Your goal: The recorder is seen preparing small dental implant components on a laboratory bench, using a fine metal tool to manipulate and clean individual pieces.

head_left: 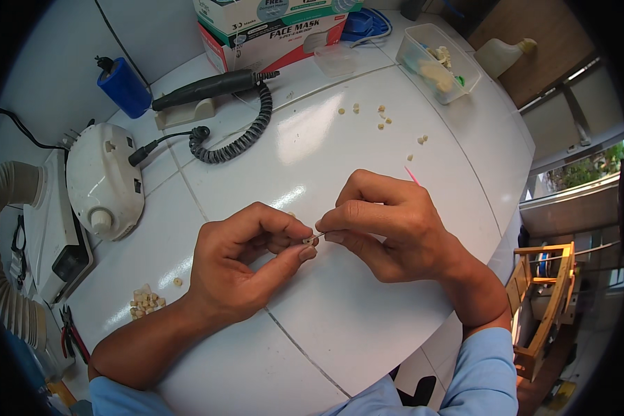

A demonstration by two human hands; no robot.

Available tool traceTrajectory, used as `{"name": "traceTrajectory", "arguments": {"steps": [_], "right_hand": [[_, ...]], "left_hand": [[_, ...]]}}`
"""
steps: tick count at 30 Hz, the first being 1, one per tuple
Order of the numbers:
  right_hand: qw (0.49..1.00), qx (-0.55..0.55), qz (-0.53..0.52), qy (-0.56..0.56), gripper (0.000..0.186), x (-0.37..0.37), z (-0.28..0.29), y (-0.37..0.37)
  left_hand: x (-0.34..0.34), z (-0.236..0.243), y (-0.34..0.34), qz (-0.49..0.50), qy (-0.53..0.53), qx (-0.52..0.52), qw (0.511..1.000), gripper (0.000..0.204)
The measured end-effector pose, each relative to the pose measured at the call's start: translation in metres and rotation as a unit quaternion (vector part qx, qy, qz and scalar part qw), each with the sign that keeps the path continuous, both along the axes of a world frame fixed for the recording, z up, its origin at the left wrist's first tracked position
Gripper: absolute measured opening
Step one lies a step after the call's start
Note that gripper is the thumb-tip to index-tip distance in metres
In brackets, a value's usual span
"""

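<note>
My left hand (pixel 246 267) is closed in a pinch on a small pale bead-like piece (pixel 308 241) at the centre of the view. My right hand (pixel 392 229) pinches a thin metal wire or pin (pixel 319 235) that meets this piece; its far end is hidden by my fingers. A pink pointed stick (pixel 410 173) shows behind my right hand, its lower part hidden. Left of my left forearm lies a pile of small cream pieces (pixel 145 302), with a single one (pixel 177 281) apart from it. Several similar pieces (pixel 383 118) are scattered farther back on the white tiled surface.
At left stand a white control box (pixel 104 180), a hose (pixel 10 177) and pliers (pixel 69 333). At back are a blue cylinder (pixel 123 89), a black handpiece (pixel 204 89) with coiled cord, mask boxes (pixel 270 52) and a plastic container (pixel 430 69). A wooden frame (pixel 534 305) stands at right.
</note>
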State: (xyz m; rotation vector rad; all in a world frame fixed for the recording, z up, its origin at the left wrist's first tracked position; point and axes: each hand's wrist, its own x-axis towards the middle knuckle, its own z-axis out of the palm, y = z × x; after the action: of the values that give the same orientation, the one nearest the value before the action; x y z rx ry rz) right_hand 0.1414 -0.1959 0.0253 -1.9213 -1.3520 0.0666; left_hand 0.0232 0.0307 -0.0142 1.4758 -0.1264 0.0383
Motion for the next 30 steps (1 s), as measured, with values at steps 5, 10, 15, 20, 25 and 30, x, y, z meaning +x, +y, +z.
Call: {"name": "traceTrajectory", "arguments": {"steps": [5, 10, 15, 20, 25, 30], "right_hand": [[1.000, -0.007, 0.004, 0.006, 0.024, 0.0002, 0.0000, -0.0001], [1.000, -0.012, 0.009, 0.010, 0.028, 0.0001, 0.0000, -0.0016], [1.000, -0.008, 0.005, 0.019, 0.030, -0.0007, 0.0011, -0.0010], [1.000, -0.005, -0.002, 0.021, 0.029, 0.0006, 0.0001, -0.0007], [0.999, 0.000, -0.029, 0.020, 0.027, 0.0003, -0.0021, -0.0005], [0.999, -0.007, -0.012, 0.032, 0.027, -0.0012, 0.0000, 0.0001]], "left_hand": [[-0.0013, 0.0007, 0.0015, -0.005, 0.011, -0.018, 1.000, 0.017], [-0.0009, -0.0015, 0.0025, -0.019, -0.005, 0.002, 1.000, 0.017], [-0.0003, 0.0007, 0.0014, -0.017, -0.006, 0.001, 1.000, 0.016], [-0.0003, 0.0001, 0.0025, -0.019, -0.007, 0.007, 1.000, 0.016], [0.0002, 0.0005, 0.0024, -0.023, -0.012, 0.006, 1.000, 0.016], [0.0002, -0.0007, 0.0025, -0.019, -0.015, 0.003, 1.000, 0.018]]}}
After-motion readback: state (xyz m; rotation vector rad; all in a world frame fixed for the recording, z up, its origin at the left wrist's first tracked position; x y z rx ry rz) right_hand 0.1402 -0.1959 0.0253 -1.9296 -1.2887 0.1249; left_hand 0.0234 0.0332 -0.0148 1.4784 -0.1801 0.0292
